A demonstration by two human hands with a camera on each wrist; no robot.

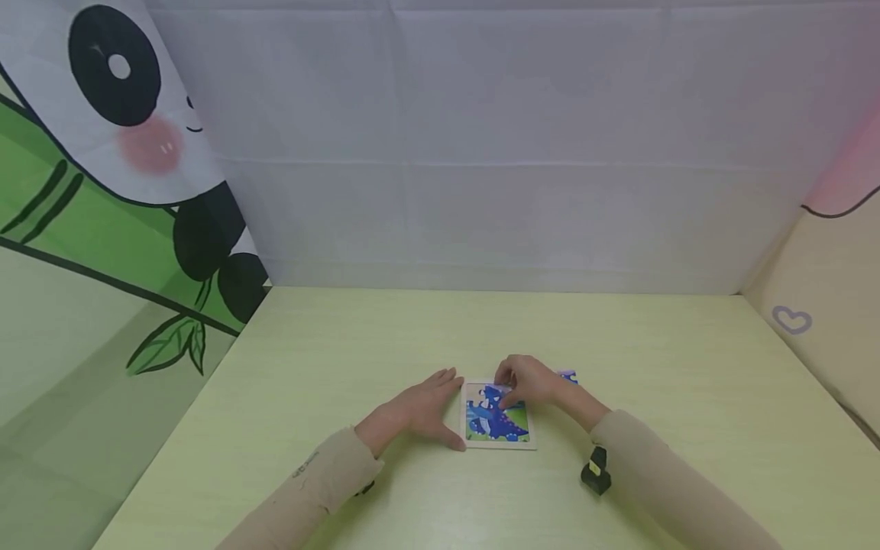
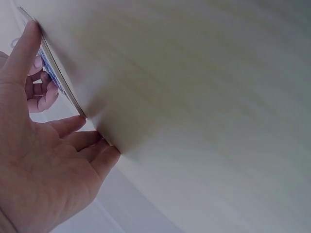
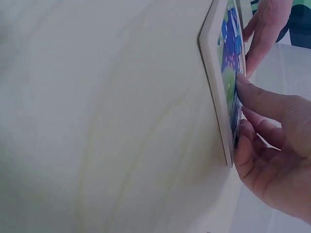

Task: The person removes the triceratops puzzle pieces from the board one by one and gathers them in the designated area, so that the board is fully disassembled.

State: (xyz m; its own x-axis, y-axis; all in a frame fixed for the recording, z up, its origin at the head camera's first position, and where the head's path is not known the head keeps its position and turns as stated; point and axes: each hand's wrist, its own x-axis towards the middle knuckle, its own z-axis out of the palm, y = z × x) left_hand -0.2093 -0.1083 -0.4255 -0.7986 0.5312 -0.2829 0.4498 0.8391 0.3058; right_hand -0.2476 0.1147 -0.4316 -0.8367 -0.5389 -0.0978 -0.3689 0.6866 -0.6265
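Note:
A jigsaw puzzle with a blue dinosaur picture [image 1: 491, 428] lies on the table in a pale wooden frame [image 1: 502, 448]. Bare wood shows at the picture's upper left. My left hand [image 1: 429, 409] lies along the frame's left side, thumb and fingers spread, the thumb [image 2: 24, 51] touching its edge. Over the upper right of the picture, my right hand [image 1: 529, 380] bends its fingers and pinches a puzzle piece, mostly hidden by the hand. In the right wrist view the thumb [image 3: 262, 101] is against the picture side, with the other fingers near the frame's far edge.
Behind the right wrist, another blue and purple puzzle piece [image 1: 568, 376] lies on the pale wooden table [image 1: 357, 344]. A white cloth backdrop [image 1: 522, 153] rises at the table's far edge. Printed cloth with a panda [image 1: 158, 164] hangs on the left.

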